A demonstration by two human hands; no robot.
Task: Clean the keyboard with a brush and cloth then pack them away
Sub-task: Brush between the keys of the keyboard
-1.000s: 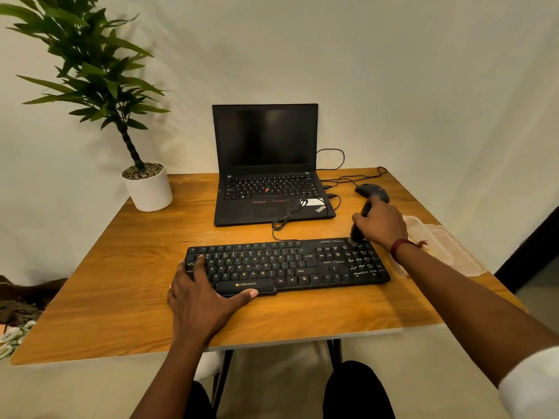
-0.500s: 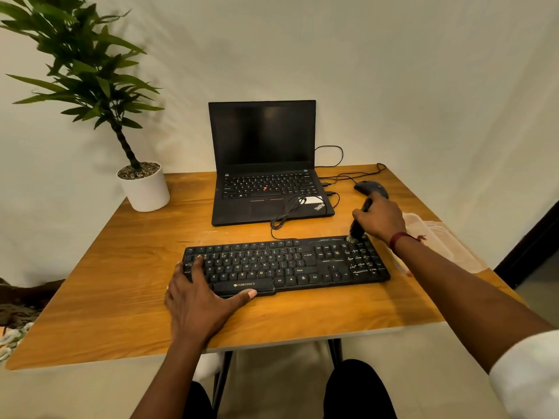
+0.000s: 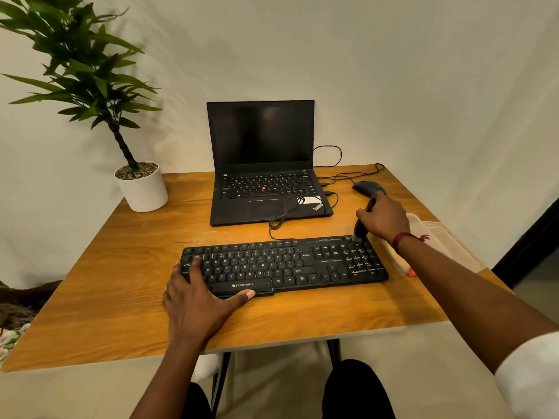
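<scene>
Warm, fairly dim, diffuse indoor light. Soft shadow of plant [image 3: 90,80] on wall [image 3: 393,71]. Centre sharp, keyboard [image 3: 272,261] legends readable; leaves slightly blurred. Wide-angle bending at edges.

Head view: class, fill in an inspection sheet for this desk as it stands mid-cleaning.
Surface: wooden table.
Job's things: keyboard at front; brush tip on its far right corner; cloth not clearly seen.
Clutter: laptop, mouse, potted plant, clear container at right edge.
Grips: left hand rests flat on keyboard's left end; right hand holds brush.
Cables: keyboard cable looped over laptop's palm rest; others beside laptop.
Surroundings: pale wall.
</scene>
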